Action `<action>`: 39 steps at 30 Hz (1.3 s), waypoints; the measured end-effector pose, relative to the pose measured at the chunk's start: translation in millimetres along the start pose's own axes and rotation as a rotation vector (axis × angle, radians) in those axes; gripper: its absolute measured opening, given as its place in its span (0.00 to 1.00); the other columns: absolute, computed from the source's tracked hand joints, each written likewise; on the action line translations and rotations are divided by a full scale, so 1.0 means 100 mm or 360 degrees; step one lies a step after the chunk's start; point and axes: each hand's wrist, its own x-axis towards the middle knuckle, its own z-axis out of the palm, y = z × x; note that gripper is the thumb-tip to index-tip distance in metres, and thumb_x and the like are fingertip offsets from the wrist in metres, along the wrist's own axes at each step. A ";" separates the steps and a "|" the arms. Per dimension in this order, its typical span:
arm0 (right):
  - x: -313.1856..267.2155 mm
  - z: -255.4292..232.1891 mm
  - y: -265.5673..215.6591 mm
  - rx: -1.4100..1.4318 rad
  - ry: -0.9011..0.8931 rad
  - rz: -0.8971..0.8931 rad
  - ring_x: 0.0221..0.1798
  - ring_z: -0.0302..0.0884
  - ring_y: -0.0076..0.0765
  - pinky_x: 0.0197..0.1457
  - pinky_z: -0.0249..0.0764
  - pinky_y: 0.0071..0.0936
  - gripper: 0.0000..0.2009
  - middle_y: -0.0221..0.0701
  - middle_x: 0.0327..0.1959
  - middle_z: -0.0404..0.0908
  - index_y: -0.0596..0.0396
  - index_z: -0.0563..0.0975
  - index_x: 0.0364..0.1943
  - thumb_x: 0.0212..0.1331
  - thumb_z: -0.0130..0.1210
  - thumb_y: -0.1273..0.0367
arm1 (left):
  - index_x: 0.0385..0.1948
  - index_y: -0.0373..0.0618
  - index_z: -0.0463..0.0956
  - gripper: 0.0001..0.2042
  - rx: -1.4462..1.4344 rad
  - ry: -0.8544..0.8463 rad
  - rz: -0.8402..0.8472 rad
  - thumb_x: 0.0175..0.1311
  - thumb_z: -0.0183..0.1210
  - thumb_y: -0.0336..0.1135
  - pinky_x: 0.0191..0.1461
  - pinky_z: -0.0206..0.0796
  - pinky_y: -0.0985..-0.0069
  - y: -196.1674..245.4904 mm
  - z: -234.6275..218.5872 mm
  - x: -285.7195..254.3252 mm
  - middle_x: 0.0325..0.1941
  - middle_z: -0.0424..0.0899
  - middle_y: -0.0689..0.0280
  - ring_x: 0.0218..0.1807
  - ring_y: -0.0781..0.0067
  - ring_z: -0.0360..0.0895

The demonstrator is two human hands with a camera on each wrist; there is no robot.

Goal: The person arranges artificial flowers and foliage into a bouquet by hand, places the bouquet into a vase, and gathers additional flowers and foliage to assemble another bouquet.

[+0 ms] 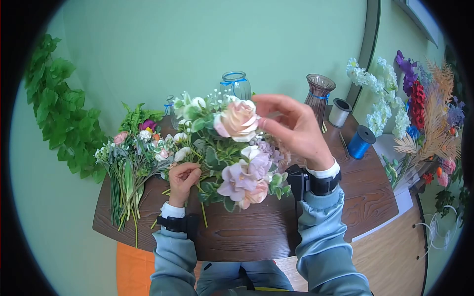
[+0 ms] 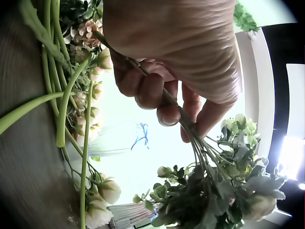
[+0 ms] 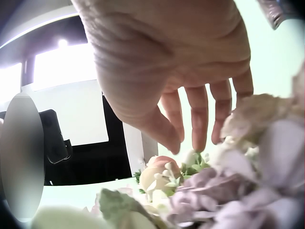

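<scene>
Bare table (image 1: 247, 237) lies open at 6 o'clock, below the bouquet (image 1: 232, 153). Loose stems (image 1: 126, 172) block 9 o'clock. Vases (image 1: 237, 84) and spools (image 1: 360, 141) crowd 12 to 2; gaps between them look narrow, perhaps passable.

Left wrist view. Left hand (image 2: 176, 52) fills the top of the frame, fingers (image 2: 150, 90) curled round a bundle of thin stems (image 2: 186, 125); the grip is tight, and the stems run from upper left down to lower right. Below the hand the stems fan into a bouquet (image 2: 224, 191) of grey-green leaves and pale buds. Along the left edge, loose green stems (image 2: 64, 102) with small pink-white flowers (image 2: 88, 33) lie on the dark wooden table (image 2: 21, 191). A glass vase (image 2: 119, 140) with a blue ribbon stands behind, blurred.
</scene>
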 end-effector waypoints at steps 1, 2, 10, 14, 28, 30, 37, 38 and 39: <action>0.02 0.01 0.06 0.0135 0.0087 -0.0147 0.43 0.72 0.22 0.42 0.69 0.20 0.17 0.29 0.41 0.78 0.54 0.74 0.48 0.51 0.56 0.73 | 0.32 0.34 0.76 0.05 0.0021 -0.0017 -0.0026 0.55 0.56 0.25 0.23 0.56 0.87 0.04 0.01 0.00 0.20 0.74 0.69 0.20 0.85 0.66; 0.02 0.01 0.06 0.0134 0.0086 -0.0146 0.43 0.72 0.22 0.42 0.69 0.20 0.17 0.29 0.41 0.78 0.54 0.74 0.48 0.51 0.56 0.73 | 0.32 0.34 0.76 0.05 0.0041 -0.0035 -0.0050 0.55 0.56 0.25 0.23 0.57 0.87 0.06 0.02 0.00 0.20 0.74 0.69 0.20 0.85 0.66; -0.04 -0.06 -0.03 -0.0135 0.0027 -0.0092 0.39 0.75 0.23 0.40 0.71 0.20 0.10 0.28 0.36 0.80 0.55 0.79 0.40 0.51 0.56 0.72 | 0.31 0.35 0.78 0.05 0.0179 0.0012 -0.0103 0.53 0.60 0.26 0.30 0.64 0.88 0.07 0.03 0.01 0.25 0.79 0.69 0.26 0.86 0.73; -0.04 -0.01 -0.09 -0.0013 0.0369 -0.0133 0.38 0.77 0.27 0.41 0.72 0.23 0.12 0.30 0.33 0.80 0.55 0.78 0.40 0.49 0.58 0.71 | 0.31 0.35 0.78 0.06 0.0374 -0.0013 -0.0053 0.52 0.61 0.26 0.33 0.65 0.87 0.13 0.08 0.02 0.27 0.80 0.68 0.29 0.85 0.74; -0.07 0.12 -0.15 -0.0059 0.0531 -0.0370 0.31 0.75 0.17 0.32 0.68 0.13 0.06 0.29 0.29 0.80 0.60 0.79 0.34 0.52 0.55 0.77 | 0.39 0.35 0.75 0.09 -0.0020 0.0134 -0.0464 0.59 0.56 0.28 0.25 0.53 0.91 0.02 0.02 0.06 0.24 0.74 0.75 0.24 0.90 0.65; -0.14 0.16 -0.27 -0.0158 0.0165 -0.0283 0.26 0.73 0.14 0.26 0.66 0.11 0.06 0.28 0.27 0.80 0.60 0.79 0.34 0.51 0.56 0.77 | 0.42 0.35 0.74 0.11 -0.0040 0.0124 -0.0401 0.59 0.56 0.29 0.26 0.54 0.91 0.05 0.07 0.07 0.25 0.75 0.74 0.25 0.91 0.65; -0.08 0.63 -0.03 -0.0418 -0.0901 -0.0254 0.21 0.74 0.29 0.23 0.68 0.22 0.06 0.33 0.22 0.79 0.54 0.80 0.33 0.50 0.57 0.72 | 0.45 0.38 0.73 0.14 -0.0239 0.0070 -0.0616 0.66 0.48 0.38 0.16 0.41 0.89 0.20 0.12 0.09 0.17 0.61 0.81 0.15 0.94 0.51; -0.07 0.71 0.14 -0.0475 -0.0909 -0.0236 0.21 0.73 0.26 0.23 0.67 0.21 0.07 0.32 0.22 0.79 0.54 0.80 0.33 0.51 0.56 0.70 | 0.45 0.39 0.72 0.15 -0.0348 0.0080 -0.0675 0.67 0.46 0.40 0.14 0.38 0.88 0.20 0.12 0.09 0.15 0.56 0.81 0.14 0.93 0.48; -0.05 0.77 0.29 -0.0532 -0.0917 -0.0219 0.20 0.72 0.23 0.23 0.66 0.20 0.07 0.32 0.22 0.78 0.55 0.80 0.34 0.53 0.56 0.68 | 0.45 0.39 0.72 0.15 -0.0348 0.0081 -0.0672 0.67 0.46 0.40 0.14 0.38 0.88 0.20 0.11 0.09 0.15 0.56 0.81 0.14 0.93 0.48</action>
